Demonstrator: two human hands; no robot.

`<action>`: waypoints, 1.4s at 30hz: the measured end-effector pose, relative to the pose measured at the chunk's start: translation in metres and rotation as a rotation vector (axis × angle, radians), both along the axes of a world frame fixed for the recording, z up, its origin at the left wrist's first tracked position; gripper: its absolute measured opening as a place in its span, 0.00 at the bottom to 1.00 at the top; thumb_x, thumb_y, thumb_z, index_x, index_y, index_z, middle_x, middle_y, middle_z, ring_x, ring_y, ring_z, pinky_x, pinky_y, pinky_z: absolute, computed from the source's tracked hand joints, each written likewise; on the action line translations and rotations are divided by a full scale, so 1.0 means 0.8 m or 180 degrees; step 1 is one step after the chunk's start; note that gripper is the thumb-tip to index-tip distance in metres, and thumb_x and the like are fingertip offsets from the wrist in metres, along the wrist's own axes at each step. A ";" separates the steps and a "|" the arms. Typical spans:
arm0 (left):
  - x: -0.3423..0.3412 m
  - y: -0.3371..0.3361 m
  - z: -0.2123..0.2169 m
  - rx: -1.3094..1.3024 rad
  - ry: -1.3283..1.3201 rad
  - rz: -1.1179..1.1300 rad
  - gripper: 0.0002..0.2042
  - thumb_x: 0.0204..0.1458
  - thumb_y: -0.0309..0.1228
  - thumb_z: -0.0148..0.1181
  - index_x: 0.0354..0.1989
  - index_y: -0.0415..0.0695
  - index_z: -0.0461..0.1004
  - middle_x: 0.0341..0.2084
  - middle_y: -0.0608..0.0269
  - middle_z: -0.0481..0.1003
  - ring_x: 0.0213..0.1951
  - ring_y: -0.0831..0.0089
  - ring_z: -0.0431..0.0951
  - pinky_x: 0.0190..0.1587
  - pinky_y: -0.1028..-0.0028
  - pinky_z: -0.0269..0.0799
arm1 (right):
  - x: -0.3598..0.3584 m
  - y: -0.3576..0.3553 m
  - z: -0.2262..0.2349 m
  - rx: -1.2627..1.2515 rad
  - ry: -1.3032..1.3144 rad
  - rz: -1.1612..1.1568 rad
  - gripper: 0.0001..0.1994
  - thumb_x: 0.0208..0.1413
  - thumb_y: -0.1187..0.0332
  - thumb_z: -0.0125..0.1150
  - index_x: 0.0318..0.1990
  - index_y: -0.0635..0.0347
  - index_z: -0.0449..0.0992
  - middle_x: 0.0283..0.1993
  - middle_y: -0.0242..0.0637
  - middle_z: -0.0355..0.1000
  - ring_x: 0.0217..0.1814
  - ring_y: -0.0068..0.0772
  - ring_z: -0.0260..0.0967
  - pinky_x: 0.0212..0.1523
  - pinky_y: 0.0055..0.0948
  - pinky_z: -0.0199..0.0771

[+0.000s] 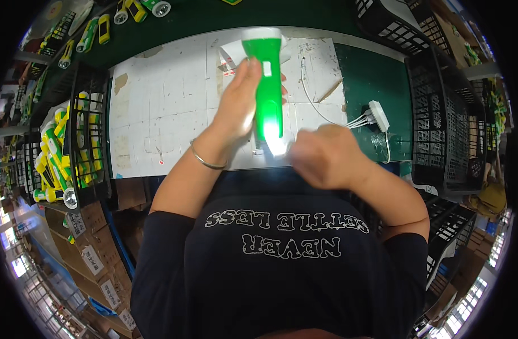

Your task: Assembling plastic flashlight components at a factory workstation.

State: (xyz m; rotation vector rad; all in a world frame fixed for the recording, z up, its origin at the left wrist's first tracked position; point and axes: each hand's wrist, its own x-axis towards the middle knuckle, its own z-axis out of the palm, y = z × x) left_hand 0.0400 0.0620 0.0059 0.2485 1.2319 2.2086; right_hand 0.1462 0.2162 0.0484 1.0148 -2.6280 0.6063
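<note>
gripping a green plastic flashlight with a flared white head in the left hand, thumb along one side near the white switch, fingertips showing past the other. holding it above a worn white board laid on a dark green table, wide head toward the far edge, narrow end toward the body and glowing bright white.

keeping the right hand narrow, fingers curled in, just beside the lit end; too blurred to tell whether touching it or pinching anything. wearing a thin silver-coloured bangle on the left wrist.

behind the flared head, partly hidden, a crumpled white sheet. to the right on the board, a thin white cable, running to a boxy white plug hub on the bare green surface.

at far left, a black plastic lattice basket, heaped with yellow-and-green flashlights; at right, a black lattice crate. past the board's far left corner, more green and yellow flashlights.
</note>
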 end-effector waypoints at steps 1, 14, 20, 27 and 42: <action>-0.007 -0.005 0.002 0.0028 -0.0024 0.0038 0.20 0.60 0.49 0.38 0.48 0.44 0.60 0.35 0.56 0.69 0.33 0.70 0.73 0.36 0.70 0.73 | 0.008 -0.005 -0.005 -0.0022 -0.0114 0.0197 0.08 0.40 0.66 0.62 0.23 0.53 0.67 0.19 0.31 0.59 0.15 0.32 0.60 0.15 0.30 0.59; 0.011 -0.013 0.011 -0.0789 0.0182 -0.0165 0.19 0.57 0.38 0.51 0.51 0.42 0.59 0.34 0.59 0.70 0.34 0.76 0.71 0.35 0.77 0.70 | -0.051 0.002 -0.044 -0.2261 -0.1142 -0.1255 0.20 0.47 0.70 0.64 0.17 0.58 0.55 0.18 0.26 0.54 0.21 0.17 0.48 0.21 0.20 0.51; 0.012 -0.028 0.014 -0.1987 0.2090 -0.0450 0.25 0.51 0.38 0.56 0.54 0.40 0.58 0.39 0.51 0.71 0.39 0.59 0.74 0.40 0.65 0.71 | -0.079 0.048 -0.006 -0.2194 -0.2200 -0.1306 0.24 0.42 0.55 0.67 0.44 0.58 0.71 0.27 0.28 0.64 0.30 0.18 0.60 0.30 0.20 0.61; -0.002 -0.081 0.058 -0.3664 0.3403 -0.0998 0.18 0.42 0.32 0.58 0.43 0.42 0.69 0.34 0.52 0.73 0.36 0.55 0.74 0.40 0.64 0.70 | -0.078 0.078 0.004 -0.1915 -0.2823 -0.0930 0.32 0.35 0.64 0.73 0.54 0.54 0.69 0.33 0.23 0.64 0.26 0.12 0.51 0.27 0.14 0.55; -0.008 -0.060 0.006 -0.1978 0.1130 -0.1383 0.30 0.46 0.35 0.62 0.56 0.39 0.57 0.38 0.60 0.69 0.34 0.75 0.71 0.37 0.77 0.69 | -0.119 0.076 -0.054 -0.0956 -0.2078 -0.2425 0.25 0.42 0.52 0.66 0.41 0.62 0.71 0.25 0.36 0.70 0.28 0.27 0.69 0.32 0.26 0.68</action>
